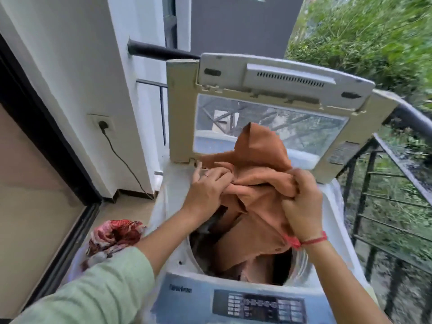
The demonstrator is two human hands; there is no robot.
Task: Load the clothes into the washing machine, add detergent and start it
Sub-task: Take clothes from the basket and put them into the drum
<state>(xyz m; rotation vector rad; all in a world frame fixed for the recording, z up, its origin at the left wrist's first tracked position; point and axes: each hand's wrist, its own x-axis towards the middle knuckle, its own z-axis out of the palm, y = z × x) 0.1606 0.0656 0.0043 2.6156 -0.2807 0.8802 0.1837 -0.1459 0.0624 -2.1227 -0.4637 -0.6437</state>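
Note:
A white top-loading washing machine (168,206) stands in front of me with its lid (182,108) raised. An orange-brown cloth (257,174) hangs over the open drum (297,260), its lower part inside. My left hand (205,190) grips the cloth's left side near the lid hinge. My right hand (304,202), with a red thread at the wrist, is closed on a bunch of the same cloth. Darker clothes lie in the drum beneath it. The control panel (259,305) is at the front edge.
A red and white patterned garment (112,237) lies in a heap left of the machine. A black cable runs from a wall socket (102,125) down to the floor. A black metal railing (385,206) borders the right side, with greenery beyond. A dark door frame (46,146) is at the left.

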